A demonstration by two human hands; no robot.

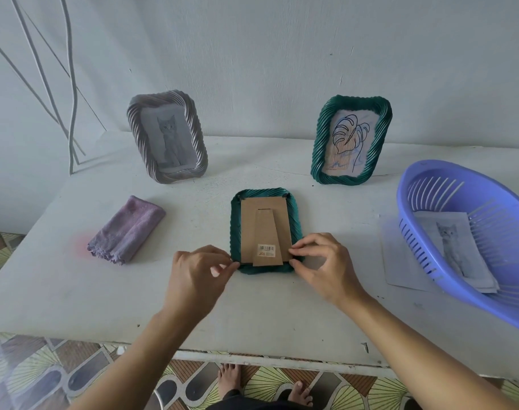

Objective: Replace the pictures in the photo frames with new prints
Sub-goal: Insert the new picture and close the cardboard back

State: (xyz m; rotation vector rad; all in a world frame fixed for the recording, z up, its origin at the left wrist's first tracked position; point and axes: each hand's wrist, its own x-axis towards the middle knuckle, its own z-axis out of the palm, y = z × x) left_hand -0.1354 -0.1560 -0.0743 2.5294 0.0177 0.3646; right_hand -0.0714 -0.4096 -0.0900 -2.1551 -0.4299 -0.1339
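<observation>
Person at white table (75, 291). Main obj = dark-green twisted-rim photo frame (235, 232), lying face down at centre-front of table, brown cardboard back (249, 220) w/ stand flap and barcode sticker facing up; call it the face-down frame. Left hand (193, 276) at its near-left corner, thumb + forefinger pinched together right at the rim; a bit blurred, so can't tell if it's a retaining tab or just the edge. Right hand (326, 261) at near-right corner, forefinger on the cardboard edge, thumb on the lower rim, pinching that corner. Back is seated in the frame; top clips look turned in. Progress, my read: grey twisted-rim frame (133, 125), upright back-left, shows a grey cat pic matching the cat prints (450, 247) in the lilac slotted plastic basket (401, 202) at right, so prob done. Second green twisted-rim frame (319, 152), upright back-right, has a line-drawn leaf pic, prob not swapped yet. Face-down frame is mid-step, but can't tell if the back is being opened or closed, or which pic is inside. Roughly 1 of 3 done, maybe nearer 2. Folded purple cloth (128, 229) lies left, untouched.
</observation>
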